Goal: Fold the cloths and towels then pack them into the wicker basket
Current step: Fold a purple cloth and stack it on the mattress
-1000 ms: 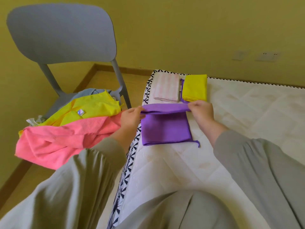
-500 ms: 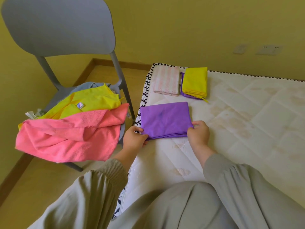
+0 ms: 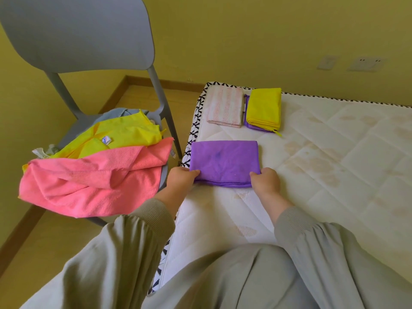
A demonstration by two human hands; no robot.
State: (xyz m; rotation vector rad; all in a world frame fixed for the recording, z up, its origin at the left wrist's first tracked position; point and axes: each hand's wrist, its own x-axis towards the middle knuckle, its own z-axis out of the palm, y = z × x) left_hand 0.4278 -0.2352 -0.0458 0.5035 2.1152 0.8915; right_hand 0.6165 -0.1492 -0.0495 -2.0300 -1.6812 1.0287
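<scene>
A second ago both hands held the far edge of the purple cloth (image 3: 225, 162) raised in mid-fold; it now lies folded over itself as a flat, tidy rectangle, and the hands have moved to its near edge. The left hand (image 3: 181, 178) pinches the near left corner and the right hand (image 3: 265, 181) pinches the near right corner, each with a thumb on top of the fabric. The cloth rests on the white quilted mattress (image 3: 334, 175), close to its patterned left border, and shows a faint darker smudge near its middle and layered edges along the near side. Farther back on the mattress sit a folded pink-and-white striped towel (image 3: 225, 105) and, just beside it, a folded yellow cloth (image 3: 264, 108) stacked on another purple one (image 3: 252, 126). To the left, a grey chair (image 3: 78, 34) holds an unfolded pile: a pink cloth (image 3: 89, 186) over a yellow cloth (image 3: 120, 134) and a pale blue one (image 3: 118, 112).
</scene>
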